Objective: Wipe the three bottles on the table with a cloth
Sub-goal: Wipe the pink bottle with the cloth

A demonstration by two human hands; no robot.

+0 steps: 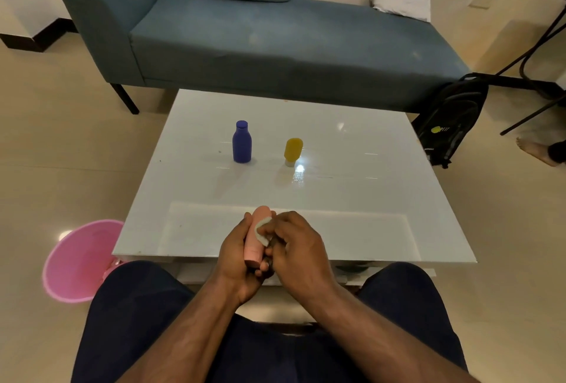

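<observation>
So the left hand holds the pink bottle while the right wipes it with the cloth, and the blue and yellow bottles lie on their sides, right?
Not quite: the head view shows the blue bottle and yellow bottle standing upright; the rest holds.

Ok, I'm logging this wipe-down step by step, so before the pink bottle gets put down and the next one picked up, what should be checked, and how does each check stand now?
1. Pink bottle firmly held: ok, the left hand grips it.
2. Cloth on the bottle: ok, the right hand presses it against the bottle's side.
3. Whole pink bottle wiped: cannot tell.
4. Blue bottle ready to take: ok, upright on the table, apart from the others.
5. Yellow bottle ready: ok, standing cap-down right of the blue one.
6. Bare spot to set the pink bottle down: ok, near table edge is free.
</observation>
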